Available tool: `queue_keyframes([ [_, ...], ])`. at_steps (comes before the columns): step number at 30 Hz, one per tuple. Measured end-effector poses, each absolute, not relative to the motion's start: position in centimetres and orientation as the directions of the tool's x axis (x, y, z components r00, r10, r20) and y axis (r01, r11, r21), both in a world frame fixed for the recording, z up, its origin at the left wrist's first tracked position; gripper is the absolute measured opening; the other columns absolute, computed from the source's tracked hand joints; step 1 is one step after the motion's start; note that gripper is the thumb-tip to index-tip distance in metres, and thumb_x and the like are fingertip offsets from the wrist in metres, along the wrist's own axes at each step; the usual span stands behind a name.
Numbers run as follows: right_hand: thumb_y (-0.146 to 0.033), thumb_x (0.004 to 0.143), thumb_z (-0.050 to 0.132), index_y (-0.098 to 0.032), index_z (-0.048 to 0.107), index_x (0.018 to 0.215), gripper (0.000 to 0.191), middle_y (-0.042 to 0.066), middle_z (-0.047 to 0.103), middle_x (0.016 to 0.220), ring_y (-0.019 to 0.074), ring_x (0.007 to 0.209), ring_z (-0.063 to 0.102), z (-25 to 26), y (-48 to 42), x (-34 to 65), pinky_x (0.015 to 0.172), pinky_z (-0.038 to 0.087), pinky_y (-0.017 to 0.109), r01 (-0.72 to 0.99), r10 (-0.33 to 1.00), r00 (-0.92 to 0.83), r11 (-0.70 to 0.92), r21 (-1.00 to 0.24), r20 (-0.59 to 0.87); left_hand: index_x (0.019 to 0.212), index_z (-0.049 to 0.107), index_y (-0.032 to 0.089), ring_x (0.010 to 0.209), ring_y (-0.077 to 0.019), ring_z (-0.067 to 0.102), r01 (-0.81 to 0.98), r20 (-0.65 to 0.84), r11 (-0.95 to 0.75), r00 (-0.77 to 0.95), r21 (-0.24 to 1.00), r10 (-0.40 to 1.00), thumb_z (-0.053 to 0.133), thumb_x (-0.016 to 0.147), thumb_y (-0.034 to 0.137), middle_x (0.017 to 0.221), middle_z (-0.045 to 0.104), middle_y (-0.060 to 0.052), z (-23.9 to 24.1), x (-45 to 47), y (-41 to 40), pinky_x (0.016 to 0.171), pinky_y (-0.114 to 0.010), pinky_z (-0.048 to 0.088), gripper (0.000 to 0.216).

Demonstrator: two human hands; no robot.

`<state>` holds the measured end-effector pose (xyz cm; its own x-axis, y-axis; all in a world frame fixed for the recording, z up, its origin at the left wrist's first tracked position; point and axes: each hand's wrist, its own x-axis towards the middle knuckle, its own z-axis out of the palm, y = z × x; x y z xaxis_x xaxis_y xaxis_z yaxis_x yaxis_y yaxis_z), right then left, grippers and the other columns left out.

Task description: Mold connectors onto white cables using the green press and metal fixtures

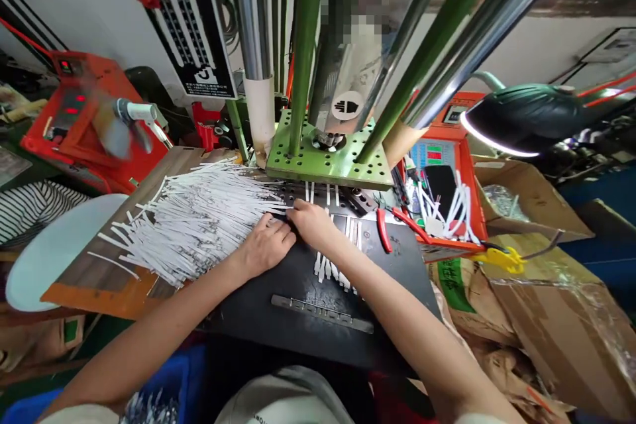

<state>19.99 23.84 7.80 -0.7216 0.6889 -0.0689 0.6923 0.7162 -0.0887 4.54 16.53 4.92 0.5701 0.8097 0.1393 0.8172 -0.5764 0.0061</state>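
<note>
A big pile of thin white wire-like strips (199,218) lies on a wooden board left of my hands. At its right edge is my left hand (268,243), its fingers curled and closed on something I cannot make out. Touching it, my right hand (312,222) pinches the end of a white strip that reaches out of the pile. Both hands are in front of a green perforated press plate (328,169). More white strips (330,270) lie in a row on the black work plate (243,308), partly hidden by my right forearm. Nearer me rests a notched metal bar (322,313).
Red-handled pliers (383,230) lie to the right, before a red machine (470,169) holding a phone and white cables. A black lamp (527,119) hangs over cardboard boxes (561,331). Steel and green columns rise above the press. A blue bin (186,377) stands lower left.
</note>
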Motion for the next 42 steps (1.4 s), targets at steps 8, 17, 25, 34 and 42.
queue_keyframes([
  [8,-0.010,0.095,0.039,-0.010,0.064,0.107,0.028,0.016,0.066,0.102,0.0254,0.092,0.066,7.8,24.3,17.7,0.075,0.048,0.031,0.710,0.704,-0.704,0.698,-0.099,-0.089,0.108,0.064,0.016,0.106,-0.0198,0.057,0.676,0.182,-0.735,0.717,0.052,0.673,0.036,0.095,0.004,0.110,0.065,-0.007,4.8,1.2,16.3,0.104,-0.040,0.035,0.034],
  [17,0.000,0.083,0.045,-0.014,0.061,0.090,0.023,0.012,0.061,0.089,0.0229,0.076,0.061,8.8,17.7,26.7,0.058,0.035,0.029,0.840,0.849,-0.521,0.528,0.125,-0.089,0.078,0.060,0.020,0.088,-0.0180,0.055,0.503,0.048,-0.855,0.858,0.123,0.512,0.057,0.094,0.017,0.083,0.061,-0.001,6.9,1.1,14.7,0.089,-0.034,0.041,0.017],
  [25,-0.024,0.095,0.052,-0.019,0.065,0.089,0.014,0.002,0.067,0.073,0.0144,0.060,0.062,6.4,10.8,33.2,0.054,0.045,0.024,0.688,0.924,-0.369,0.346,-0.638,0.103,0.084,0.057,0.018,0.080,-0.0145,0.059,0.510,0.187,-0.838,0.819,0.196,0.542,0.035,0.098,0.007,0.084,0.063,-0.003,6.3,1.1,13.6,0.089,-0.032,0.048,0.028],
  [34,-0.027,0.091,0.066,-0.020,0.067,0.090,0.007,0.003,0.070,0.079,0.0145,0.069,0.065,3.8,7.1,31.8,0.063,0.051,0.026,0.505,0.832,-0.417,0.547,-0.668,0.366,0.130,0.057,0.028,0.064,-0.0049,0.063,0.249,0.113,-0.297,0.560,0.922,0.821,0.041,0.100,0.016,0.118,0.061,-0.007,8.7,2.6,10.7,0.057,-0.017,0.056,0.036],
  [42,-0.019,0.093,0.063,-0.019,0.060,0.087,0.006,0.005,0.067,0.089,0.0151,0.078,0.060,3.3,7.6,30.4,0.070,0.047,0.028,0.463,0.789,-0.475,0.601,-0.651,0.390,0.125,0.066,0.028,0.087,-0.0155,0.070,-0.010,0.173,-0.176,0.252,0.984,0.952,0.058,0.094,0.018,0.102,0.070,-0.007,4.4,5.6,7.1,0.075,-0.026,0.060,0.033],
])
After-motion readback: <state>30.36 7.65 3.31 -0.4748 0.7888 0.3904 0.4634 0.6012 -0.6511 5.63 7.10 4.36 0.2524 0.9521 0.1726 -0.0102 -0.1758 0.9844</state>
